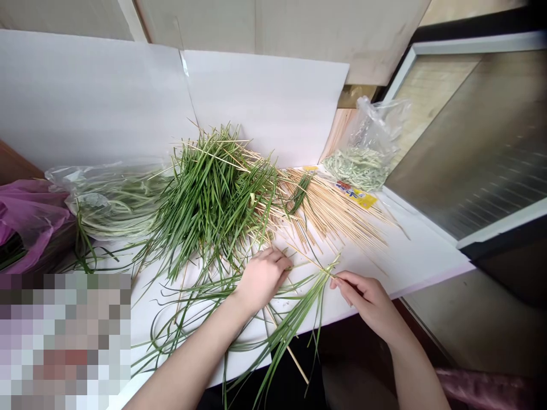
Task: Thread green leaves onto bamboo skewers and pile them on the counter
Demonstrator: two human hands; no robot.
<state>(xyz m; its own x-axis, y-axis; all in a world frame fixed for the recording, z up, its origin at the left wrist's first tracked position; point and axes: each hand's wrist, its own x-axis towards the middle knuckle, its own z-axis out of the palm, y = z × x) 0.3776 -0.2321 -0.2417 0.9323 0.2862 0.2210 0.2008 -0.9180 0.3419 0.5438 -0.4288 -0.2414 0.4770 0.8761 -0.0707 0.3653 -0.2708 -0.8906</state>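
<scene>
My right hand [363,296] pinches a thin bamboo skewer [314,263] near its end. Several garlic chives [294,313] are threaded on it by their pale stalk ends, their green blades hanging down past the table's front edge. To the left, my left hand [264,276] rests low over the table with curled fingers, and a pale chive stalk shows at its fingertips; how firmly it is held is partly hidden. Loose chives [188,302] lie under and beside my left forearm. Behind my left hand rises a large heap of skewered chives [213,193].
A fanned pile of bare skewers [333,210] lies behind my right hand, with a yellow packet [361,197] beside it. Clear bags of greens stand at the back right [363,154] and left [115,199]. A purple bag [34,216] sits far left; a framed glass panel [474,154] borders the right.
</scene>
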